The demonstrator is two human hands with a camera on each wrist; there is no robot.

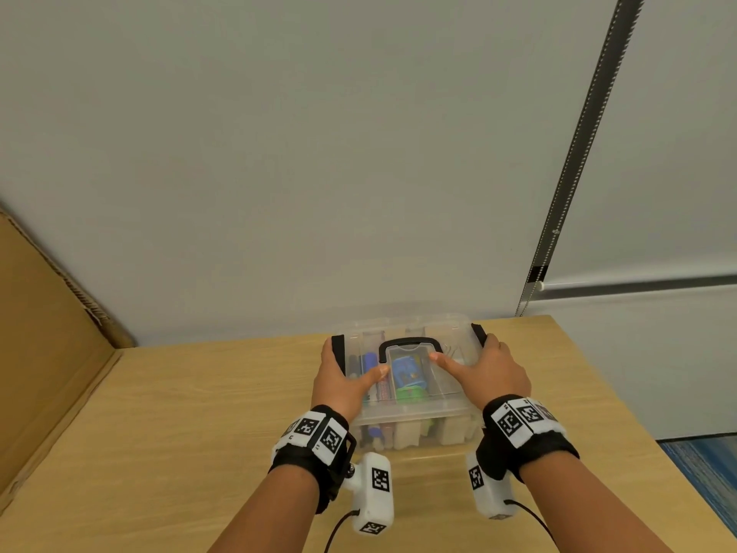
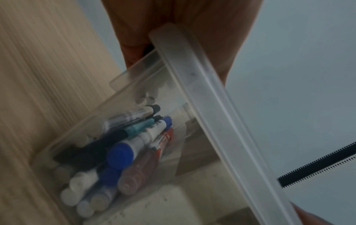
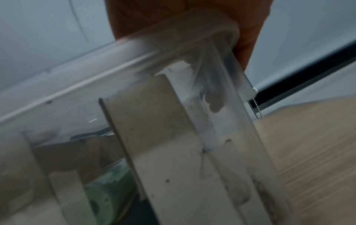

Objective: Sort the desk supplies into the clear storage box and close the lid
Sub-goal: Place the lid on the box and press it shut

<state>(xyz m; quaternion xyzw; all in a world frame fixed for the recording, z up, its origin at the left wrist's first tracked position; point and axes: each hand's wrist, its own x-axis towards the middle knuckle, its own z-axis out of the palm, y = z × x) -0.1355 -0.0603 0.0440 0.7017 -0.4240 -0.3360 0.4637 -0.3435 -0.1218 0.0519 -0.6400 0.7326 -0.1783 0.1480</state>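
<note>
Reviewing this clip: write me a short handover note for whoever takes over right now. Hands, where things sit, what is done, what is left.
Left hand: grips the left end of the clear storage box, fingers over the black left latch, thumb on the lid.
Right hand: grips the right end by the black right latch, thumb on the lid.
Box: on the wooden desk near the wall, lid on top, black handle lying flat.
Done: markers and other supplies are inside; no loose supplies show on the desk.
Left: whether both latches have snapped shut cannot be told; press them and check.
</note>
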